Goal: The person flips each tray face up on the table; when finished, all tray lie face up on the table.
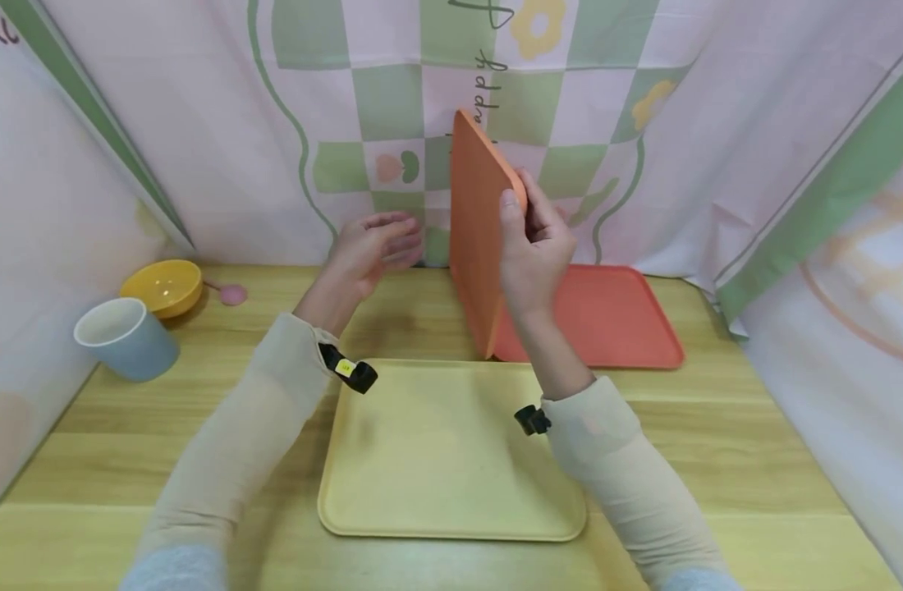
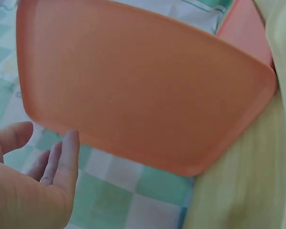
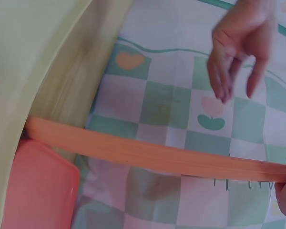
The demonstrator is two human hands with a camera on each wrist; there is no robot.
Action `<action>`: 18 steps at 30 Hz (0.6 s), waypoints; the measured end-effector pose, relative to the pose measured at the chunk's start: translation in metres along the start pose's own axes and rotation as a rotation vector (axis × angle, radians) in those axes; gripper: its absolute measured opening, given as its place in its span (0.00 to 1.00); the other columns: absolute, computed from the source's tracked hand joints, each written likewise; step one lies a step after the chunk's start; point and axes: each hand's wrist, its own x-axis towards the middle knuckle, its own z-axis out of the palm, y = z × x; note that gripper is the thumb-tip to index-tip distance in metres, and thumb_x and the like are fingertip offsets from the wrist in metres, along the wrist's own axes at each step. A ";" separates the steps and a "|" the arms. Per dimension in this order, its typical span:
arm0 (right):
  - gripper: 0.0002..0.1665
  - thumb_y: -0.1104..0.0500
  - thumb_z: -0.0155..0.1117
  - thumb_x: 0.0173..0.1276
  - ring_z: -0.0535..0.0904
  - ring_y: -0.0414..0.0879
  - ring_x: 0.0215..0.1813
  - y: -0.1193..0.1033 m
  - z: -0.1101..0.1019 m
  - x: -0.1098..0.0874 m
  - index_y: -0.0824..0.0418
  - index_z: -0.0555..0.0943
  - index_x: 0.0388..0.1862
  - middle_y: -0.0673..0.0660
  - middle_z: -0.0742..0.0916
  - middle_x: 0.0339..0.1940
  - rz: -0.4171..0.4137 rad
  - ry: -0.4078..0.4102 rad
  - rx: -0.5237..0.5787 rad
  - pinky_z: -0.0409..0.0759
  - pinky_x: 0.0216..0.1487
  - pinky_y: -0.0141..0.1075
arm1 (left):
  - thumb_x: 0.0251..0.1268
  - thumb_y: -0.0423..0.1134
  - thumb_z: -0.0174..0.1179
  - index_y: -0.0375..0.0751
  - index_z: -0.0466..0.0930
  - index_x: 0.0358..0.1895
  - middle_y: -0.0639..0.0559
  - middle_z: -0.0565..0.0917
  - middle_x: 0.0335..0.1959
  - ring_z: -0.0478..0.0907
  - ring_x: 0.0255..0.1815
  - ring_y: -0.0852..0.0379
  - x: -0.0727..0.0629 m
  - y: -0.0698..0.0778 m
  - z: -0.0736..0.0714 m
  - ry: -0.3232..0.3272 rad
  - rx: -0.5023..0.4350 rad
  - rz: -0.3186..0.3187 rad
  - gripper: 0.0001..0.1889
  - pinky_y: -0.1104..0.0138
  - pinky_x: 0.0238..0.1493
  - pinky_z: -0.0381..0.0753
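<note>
An orange tray (image 1: 475, 222) stands on edge, tilted upright, near the back of the table. My right hand (image 1: 536, 254) grips its upper near edge, thumb on the left face and fingers behind. To the left of it, my left hand (image 1: 373, 250) is held in the air with fingers extended, apart from the tray; the left wrist view shows the orange tray (image 2: 143, 86) just beyond the fingertips. Flat on the table lie a yellow tray (image 1: 451, 451) in front and a red tray (image 1: 607, 316) at the back right, the latter partly hidden by the orange tray and right hand.
At the left stand a blue cup (image 1: 130, 341), tilted in view, and a yellow bowl (image 1: 163, 289). A pink spoon (image 1: 231, 294) lies beside the bowl. A checkered curtain (image 1: 385, 107) hangs directly behind the wooden table (image 1: 717, 460).
</note>
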 end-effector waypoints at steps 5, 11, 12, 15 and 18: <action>0.21 0.60 0.62 0.74 0.86 0.48 0.52 0.003 -0.010 0.005 0.66 0.82 0.62 0.59 0.88 0.53 0.027 0.089 -0.016 0.85 0.52 0.38 | 0.73 0.29 0.60 0.31 0.77 0.57 0.49 0.86 0.37 0.84 0.40 0.54 0.007 -0.015 -0.010 0.010 0.010 -0.022 0.13 0.50 0.65 0.77; 0.18 0.63 0.62 0.75 0.83 0.48 0.57 0.010 -0.019 0.016 0.69 0.82 0.60 0.60 0.87 0.57 0.089 0.259 0.055 0.81 0.59 0.37 | 0.76 0.30 0.58 0.35 0.78 0.52 0.49 0.84 0.39 0.82 0.41 0.55 0.010 -0.029 -0.020 0.004 0.043 -0.058 0.08 0.53 0.65 0.78; 0.18 0.65 0.62 0.75 0.81 0.47 0.60 0.011 -0.020 0.018 0.70 0.82 0.60 0.61 0.86 0.58 0.100 0.287 0.081 0.79 0.62 0.37 | 0.76 0.31 0.57 0.35 0.77 0.53 0.49 0.83 0.40 0.82 0.41 0.55 0.010 -0.031 -0.021 0.000 0.047 -0.063 0.08 0.54 0.65 0.77; 0.17 0.67 0.61 0.74 0.78 0.47 0.65 0.015 -0.024 0.023 0.73 0.81 0.59 0.64 0.85 0.59 0.126 0.368 0.134 0.75 0.65 0.33 | 0.78 0.31 0.55 0.32 0.74 0.58 0.50 0.82 0.42 0.81 0.42 0.56 0.011 -0.035 -0.023 -0.010 0.078 -0.079 0.12 0.55 0.66 0.76; 0.17 0.68 0.62 0.74 0.76 0.47 0.67 0.018 -0.028 0.026 0.74 0.82 0.58 0.65 0.85 0.59 0.156 0.434 0.179 0.73 0.66 0.30 | 0.79 0.32 0.53 0.27 0.68 0.67 0.50 0.81 0.42 0.80 0.43 0.57 0.011 -0.040 -0.026 -0.006 0.105 -0.092 0.19 0.55 0.66 0.76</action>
